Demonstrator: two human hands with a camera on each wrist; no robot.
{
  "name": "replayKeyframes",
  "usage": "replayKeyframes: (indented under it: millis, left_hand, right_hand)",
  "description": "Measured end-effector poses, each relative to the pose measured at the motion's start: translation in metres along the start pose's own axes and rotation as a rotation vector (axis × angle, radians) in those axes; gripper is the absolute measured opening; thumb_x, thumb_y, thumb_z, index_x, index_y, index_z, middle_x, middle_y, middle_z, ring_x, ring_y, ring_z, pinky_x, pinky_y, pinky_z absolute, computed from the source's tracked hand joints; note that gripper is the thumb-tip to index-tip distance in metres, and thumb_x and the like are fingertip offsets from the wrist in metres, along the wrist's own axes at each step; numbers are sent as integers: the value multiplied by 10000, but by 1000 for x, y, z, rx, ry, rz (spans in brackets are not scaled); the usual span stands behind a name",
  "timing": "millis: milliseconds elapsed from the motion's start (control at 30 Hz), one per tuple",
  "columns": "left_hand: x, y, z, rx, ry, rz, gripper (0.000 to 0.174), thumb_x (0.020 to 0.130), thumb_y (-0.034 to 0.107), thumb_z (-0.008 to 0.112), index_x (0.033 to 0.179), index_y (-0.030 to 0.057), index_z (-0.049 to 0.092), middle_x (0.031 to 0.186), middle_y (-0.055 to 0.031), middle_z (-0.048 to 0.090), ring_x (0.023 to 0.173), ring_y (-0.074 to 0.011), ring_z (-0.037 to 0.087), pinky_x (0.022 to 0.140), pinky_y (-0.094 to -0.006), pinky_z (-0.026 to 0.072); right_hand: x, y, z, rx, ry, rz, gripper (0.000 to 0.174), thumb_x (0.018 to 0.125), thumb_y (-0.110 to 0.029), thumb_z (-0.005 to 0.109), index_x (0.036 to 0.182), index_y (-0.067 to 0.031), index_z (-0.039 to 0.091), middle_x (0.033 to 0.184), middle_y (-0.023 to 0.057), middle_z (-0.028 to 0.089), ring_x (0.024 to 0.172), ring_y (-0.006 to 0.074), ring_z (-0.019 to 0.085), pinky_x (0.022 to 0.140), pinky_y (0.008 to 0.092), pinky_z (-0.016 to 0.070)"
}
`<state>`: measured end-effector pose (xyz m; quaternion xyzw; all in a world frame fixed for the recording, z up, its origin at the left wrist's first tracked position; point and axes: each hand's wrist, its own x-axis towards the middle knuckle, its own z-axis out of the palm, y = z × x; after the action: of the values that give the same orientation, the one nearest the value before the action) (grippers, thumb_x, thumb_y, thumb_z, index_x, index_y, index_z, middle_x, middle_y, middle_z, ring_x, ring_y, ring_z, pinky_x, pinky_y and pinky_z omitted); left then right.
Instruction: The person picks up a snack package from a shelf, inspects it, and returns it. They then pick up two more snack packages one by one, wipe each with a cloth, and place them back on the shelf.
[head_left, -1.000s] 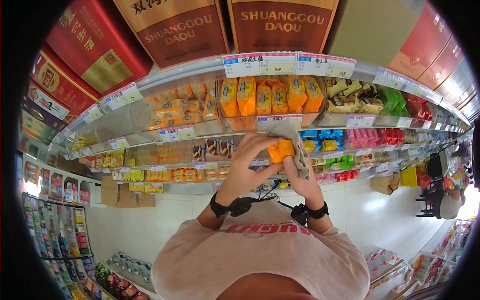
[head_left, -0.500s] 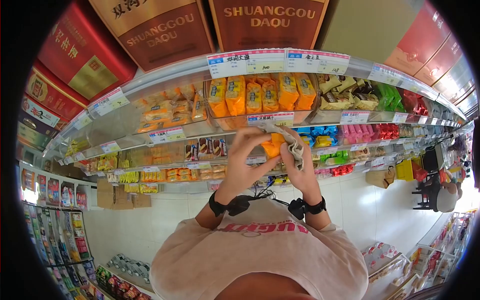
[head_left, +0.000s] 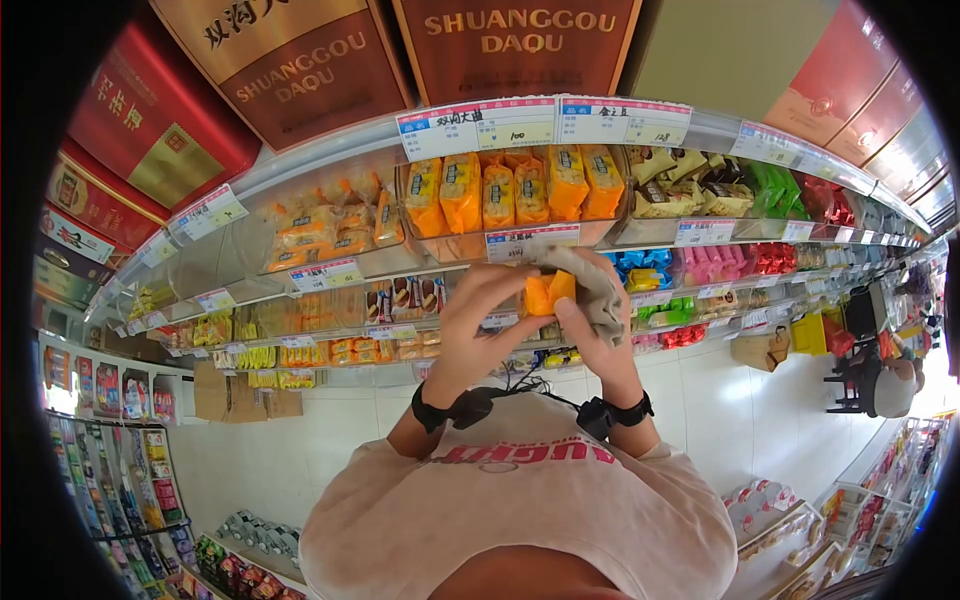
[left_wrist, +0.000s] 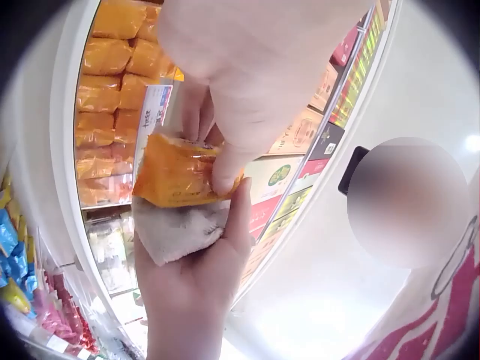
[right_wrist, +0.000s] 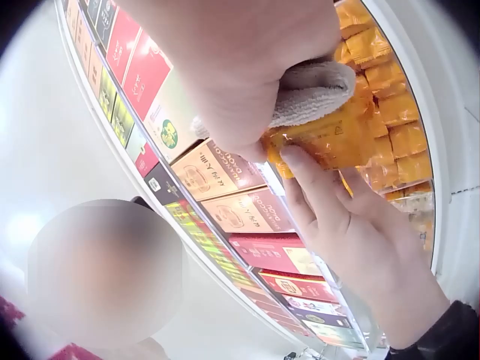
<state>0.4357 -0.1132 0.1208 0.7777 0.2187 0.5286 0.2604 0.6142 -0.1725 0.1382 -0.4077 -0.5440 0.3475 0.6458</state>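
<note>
My left hand (head_left: 482, 310) pinches an orange-wrapped snack packet (head_left: 549, 294) between thumb and fingers, in front of the shelves. A folded grey cloth (head_left: 600, 300) lies against the packet's right side in the head view, gripped by my right hand (head_left: 597, 345), whose thumb is at the wrapper. From the left wrist, the packet (left_wrist: 180, 174) shows its crimped wrapper end, with the cloth (left_wrist: 180, 231) just beneath it. In the right wrist view the cloth (right_wrist: 311, 94) bulges from my right hand, and the left fingers (right_wrist: 319, 180) lie along the packet.
Behind my hands, a clear bin (head_left: 512, 228) holds several similar orange packets, with a price tag (head_left: 530, 240) on its front. Other bins of wrapped snacks (head_left: 690, 190) line both tiers. Large boxes (head_left: 515, 45) stand on the top shelf. A seated person (head_left: 893, 385) is far right.
The shelves have shifted left in the head view. The packet tilted, then came back more upright, and the cloth now spreads wider on its right side. Both hands keep their hold.
</note>
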Motion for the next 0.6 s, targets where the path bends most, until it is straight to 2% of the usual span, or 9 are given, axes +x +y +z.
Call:
replayKeyframes:
  millis: [100, 233, 300, 333, 400, 500, 533, 567, 600]
  left_hand:
    - [2, 1, -2, 54, -29, 17, 573, 731, 0, 929, 1273, 23, 744, 1253, -145, 658, 1117, -289, 668, 935, -377, 557]
    - [-1, -1, 3, 107, 20, 77, 549, 750, -9, 913, 1274, 39, 755, 1204, -134, 678, 1126, -290, 676, 928, -383, 566]
    - [-2, -1, 6, 50, 63, 31, 558, 762, 8, 908, 1294, 52, 746, 1185, -114, 682, 1116, -290, 678, 928, -392, 562]
    - [-4, -1, 5, 25, 87, 9, 563, 767, 16, 905, 1305, 59, 742, 1175, -104, 684, 1111, -291, 679, 928, -396, 560]
    - [-3, 4, -1, 56, 110, 10, 542, 777, -17, 893, 1290, 13, 722, 1234, -150, 688, 1158, -310, 675, 972, -401, 559]
    - [-4, -2, -6, -15, 182, -55, 557, 768, -18, 899, 1289, -15, 702, 1274, -180, 698, 1196, -319, 672, 1004, -406, 552]
    - [-3, -5, -6, -64, 210, -88, 570, 761, -9, 905, 1292, -17, 696, 1280, -183, 702, 1204, -319, 671, 1009, -407, 549]
    - [-3, -6, -8, 25, 176, -64, 580, 755, 2, 910, 1294, -14, 696, 1286, -184, 702, 1211, -317, 671, 1011, -410, 548]
    - [5, 3, -12, 112, 142, -39, 591, 749, 12, 916, 1297, -10, 696, 1292, -184, 702, 1218, -315, 670, 1013, -414, 546]
  right_hand:
    - [1, 4, 0, -60, -38, 126, 268, 1012, -27, 647, 1275, 30, 652, 1308, 159, 699, 1170, 187, 648, 1016, 326, 492]
    - [3, 8, 8, -97, 46, -6, 208, 1016, -18, 651, 1211, 54, 673, 1272, 168, 717, 1163, 197, 657, 1023, 328, 489]
    - [1, 10, 11, -137, 76, -23, 178, 1016, -7, 651, 1175, 66, 681, 1267, 173, 720, 1157, 204, 662, 1022, 327, 490]
    - [0, 13, 14, -124, 81, -42, 208, 1019, -19, 649, 1210, 61, 671, 1288, 167, 710, 1173, 202, 653, 1029, 329, 485]
    - [-1, 21, 20, -92, 94, -86, 271, 1026, -44, 645, 1281, 50, 650, 1330, 157, 689, 1205, 199, 634, 1044, 333, 476]
    - [-9, 34, 22, 66, 32, 93, 434, 1061, -140, 615, 1458, 22, 549, 1452, 139, 608, 1302, 187, 566, 1089, 340, 442]
    - [-16, 32, 21, 37, -11, 153, 513, 1079, -200, 585, 1531, 10, 462, 1491, 129, 561, 1340, 191, 523, 1117, 347, 414]
    - [-24, 29, 20, 6, -55, 212, 595, 1098, -259, 556, 1604, -2, 375, 1529, 119, 514, 1379, 196, 481, 1145, 353, 387]
    - [-27, 34, 22, 21, -79, 183, 612, 1104, -275, 544, 1616, 0, 353, 1543, 125, 497, 1396, 205, 466, 1159, 356, 372]
